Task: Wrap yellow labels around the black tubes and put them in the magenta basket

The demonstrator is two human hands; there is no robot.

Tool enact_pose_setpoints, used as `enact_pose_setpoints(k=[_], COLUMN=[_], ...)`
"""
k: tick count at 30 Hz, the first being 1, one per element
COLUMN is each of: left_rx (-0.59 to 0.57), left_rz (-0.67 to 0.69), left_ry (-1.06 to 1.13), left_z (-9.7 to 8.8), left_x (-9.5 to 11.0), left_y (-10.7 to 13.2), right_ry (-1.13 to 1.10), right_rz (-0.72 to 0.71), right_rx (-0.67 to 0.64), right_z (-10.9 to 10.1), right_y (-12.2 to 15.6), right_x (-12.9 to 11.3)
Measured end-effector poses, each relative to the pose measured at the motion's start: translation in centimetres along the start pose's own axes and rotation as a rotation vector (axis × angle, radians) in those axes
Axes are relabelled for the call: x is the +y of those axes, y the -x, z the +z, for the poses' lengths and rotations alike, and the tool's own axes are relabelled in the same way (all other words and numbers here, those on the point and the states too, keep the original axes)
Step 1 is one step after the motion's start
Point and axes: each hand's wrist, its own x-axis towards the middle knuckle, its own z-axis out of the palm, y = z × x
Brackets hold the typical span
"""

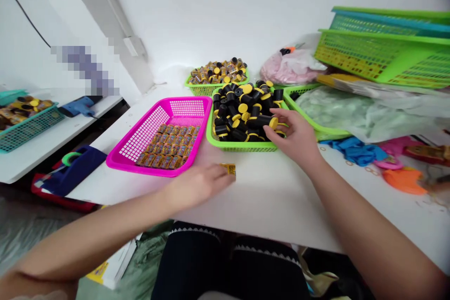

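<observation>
My left hand [202,183] is closed over the white table [253,197], its fingers round a small canister with a yellow printed label [231,168]; the fingers hide most of it. At the near right side of a lime-green basket [242,146], my right hand [297,133] pinches a black canister with a yellow cap [260,121] between thumb and fingers. Many more black and yellow canisters [239,103] fill that basket in a loose heap. To its left, a magenta basket [130,168] holds neat rows of labelled canisters [168,147].
Behind stands another green basket of labelled canisters [218,72]. Stacked green and blue baskets [383,51], plastic bags [351,108] and coloured scraps [362,150] crowd the right. A blue tape dispenser [79,168] sits at the left edge; a teal basket [28,129] is farther left.
</observation>
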Motion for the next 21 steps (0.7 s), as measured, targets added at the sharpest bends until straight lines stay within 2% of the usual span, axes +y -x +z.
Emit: enact_pose_setpoints(k=[1, 3, 5, 7, 10, 12, 15, 17, 19, 21], left_rx=[-0.091, -0.194, -0.217, -0.217, -0.175, -0.194, -0.227, -0.203, -0.123, 0.04], left_rz=[0.014, -0.042, -0.078, -0.024, 0.093, 0.109, -0.038, -0.144, -0.217, -0.253], left_ry=[-0.026, -0.097, -0.17, -0.27, -0.388, -0.339, -0.072, 0.091, 0.206, 0.317], left_z=[1.4, 3.6, 4.8, 5.3, 5.3, 5.0, 4.3, 3.5, 2.7, 1.9], left_x=[1.3, 2.6, 2.9, 2.9, 3.3, 3.5, 3.4, 3.1, 2.9, 2.9], left_y=[0.0, -0.2, -0.6, -0.5, 0.3, 0.9, 1.3, 1.0, 0.2, -1.0], right_ry=[-0.001, 0.006, 0.01, 0.008, 0.0, -0.003, 0.006, -0.002, -0.041, -0.1], right_rz=[-0.004, -0.016, -0.02, -0.012, -0.017, -0.033, -0.047, -0.027, -0.002, 0.009], right_rx=[-0.009, -0.026, -0.029, -0.027, -0.034, -0.044, -0.058, -0.051, -0.024, 0.01], right_z=[0.0, 0.1, 0.1, 0.1, 0.1, 0.0, -0.1, 0.0, 0.1, 0.2], right_y=[0.0, 0.0, 0.1, 0.1, 0.1, 0.1, 0.1, 0.1, 0.1, 0.1], right_x=[-0.1, -0.2, -0.3, -0.4, -0.4, -0.5, -0.6, -0.6, -0.6, -0.6])
